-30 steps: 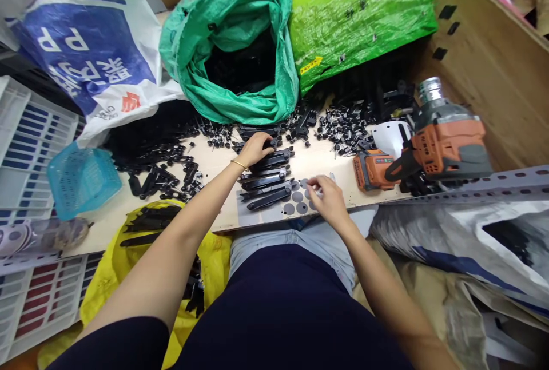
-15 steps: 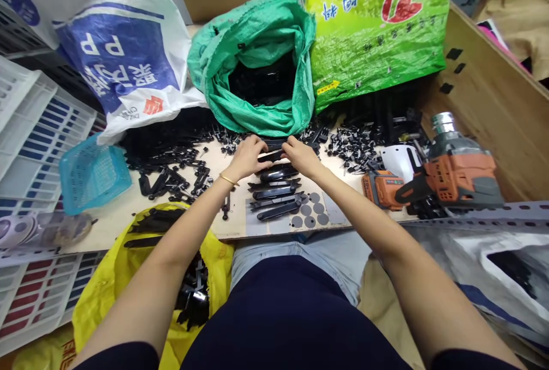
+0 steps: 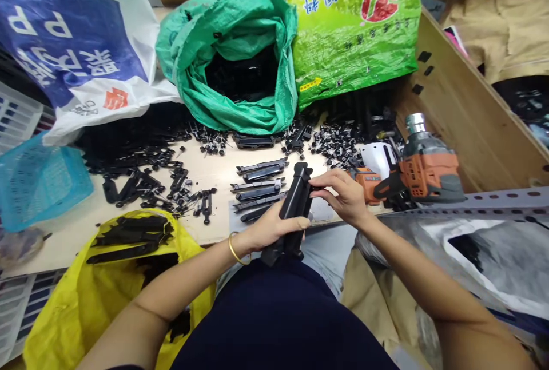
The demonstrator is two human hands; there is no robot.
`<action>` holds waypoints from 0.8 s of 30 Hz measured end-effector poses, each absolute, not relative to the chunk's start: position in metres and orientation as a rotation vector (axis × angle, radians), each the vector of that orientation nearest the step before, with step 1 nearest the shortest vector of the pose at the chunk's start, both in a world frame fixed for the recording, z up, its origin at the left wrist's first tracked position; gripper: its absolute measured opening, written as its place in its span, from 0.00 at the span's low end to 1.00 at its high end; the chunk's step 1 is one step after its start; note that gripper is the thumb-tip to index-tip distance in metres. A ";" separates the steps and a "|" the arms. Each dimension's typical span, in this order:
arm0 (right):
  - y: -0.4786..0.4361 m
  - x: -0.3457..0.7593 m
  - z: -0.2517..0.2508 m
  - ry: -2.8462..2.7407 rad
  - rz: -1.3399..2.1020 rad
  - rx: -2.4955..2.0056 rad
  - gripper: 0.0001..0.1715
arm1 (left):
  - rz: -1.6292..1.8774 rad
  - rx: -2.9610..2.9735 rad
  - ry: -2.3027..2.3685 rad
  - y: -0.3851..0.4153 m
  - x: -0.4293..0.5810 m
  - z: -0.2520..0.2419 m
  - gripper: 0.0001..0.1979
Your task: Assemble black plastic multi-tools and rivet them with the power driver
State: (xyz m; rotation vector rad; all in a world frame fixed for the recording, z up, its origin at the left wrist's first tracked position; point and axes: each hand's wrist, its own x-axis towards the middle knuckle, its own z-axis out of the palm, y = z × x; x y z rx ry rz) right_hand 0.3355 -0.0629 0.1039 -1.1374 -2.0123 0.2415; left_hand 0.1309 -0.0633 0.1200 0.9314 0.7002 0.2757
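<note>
My left hand (image 3: 272, 227) is wrapped round a pair of long black plastic parts (image 3: 295, 195), lying side by side and tilted upright near my body at the table's front edge. The thumb lies across them. Close to their upper right edge, my right hand (image 3: 343, 195) has thumb and fingers pinched together; what is between the fingertips is too small to make out. Left of the held parts, several similar black parts (image 3: 257, 191) lie in a stacked row on the table.
A green sack (image 3: 231, 118) of black parts stands at the back. Small black pins (image 3: 337, 144) and loose black pieces (image 3: 132, 184) cover both sides. An orange cordless power tool (image 3: 431, 172) rests at right. A yellow bag (image 3: 64, 301) hangs at front left, below a blue basket (image 3: 51, 181).
Both hands have come back from the far end of the row toward my body. The left now holds the long black parts upright, with the right pinching beside them. The view has shifted right.
</note>
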 end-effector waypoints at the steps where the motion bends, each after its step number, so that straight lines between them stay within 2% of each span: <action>1: -0.066 0.338 0.101 -1.980 0.201 -1.152 0.11 | 0.338 1.004 0.747 -0.066 0.136 0.119 0.19; 4: -0.072 0.346 0.091 -2.050 0.070 -1.142 0.12 | 0.432 1.203 0.846 -0.068 0.145 0.114 0.24; 8: -0.074 0.363 0.090 -2.387 -0.082 -1.130 0.09 | 0.352 1.147 0.812 -0.070 0.145 0.118 0.27; 11: -0.068 0.373 0.102 -2.579 -0.099 -1.113 0.10 | 0.210 0.866 0.769 -0.075 0.144 0.133 0.22; 14: -0.061 0.372 0.112 -2.596 0.020 -1.103 0.18 | 0.152 0.723 0.752 -0.080 0.149 0.143 0.17; 17: -0.060 0.353 0.109 -2.276 0.231 -1.284 0.25 | 0.309 0.982 0.862 -0.085 0.160 0.135 0.16; 19: -0.062 0.335 0.102 -1.870 0.480 -1.473 0.26 | 0.451 1.316 1.020 -0.086 0.167 0.119 0.23; 22: -0.064 0.313 0.091 -1.207 1.118 -1.539 0.24 | 0.532 1.765 1.224 -0.082 0.172 0.093 0.36; 24: -0.064 0.309 0.087 -0.908 1.513 -1.470 0.24 | 0.517 1.928 1.242 -0.076 0.168 0.082 0.39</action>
